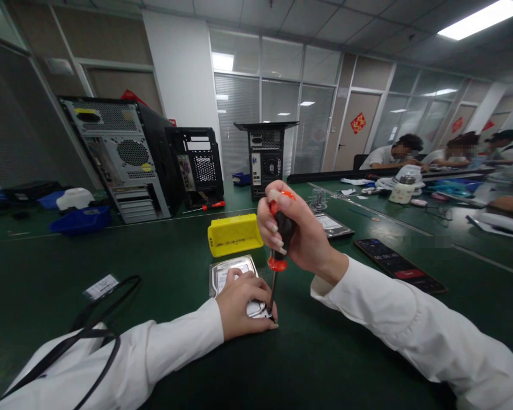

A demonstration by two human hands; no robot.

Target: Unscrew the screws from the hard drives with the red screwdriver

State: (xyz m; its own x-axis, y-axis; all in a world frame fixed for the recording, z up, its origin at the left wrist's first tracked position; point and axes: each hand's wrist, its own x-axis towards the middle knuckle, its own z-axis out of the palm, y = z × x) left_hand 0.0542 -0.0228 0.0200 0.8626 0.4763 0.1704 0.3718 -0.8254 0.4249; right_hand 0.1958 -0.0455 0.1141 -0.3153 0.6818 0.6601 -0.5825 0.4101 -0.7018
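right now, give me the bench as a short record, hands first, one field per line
left hand: steadying a hard drive on the green table
right hand: gripping a screwdriver, shaft pointing down to the drive's near right corner
yellow bin: just beyond the drive
phone: face up, screen lit, right of the right hand
computer cases: three, standing farther back
second screwdriver: red-handled, lying near the middle case

The right hand, fingers curled tight, is higher than the palm-down left hand.
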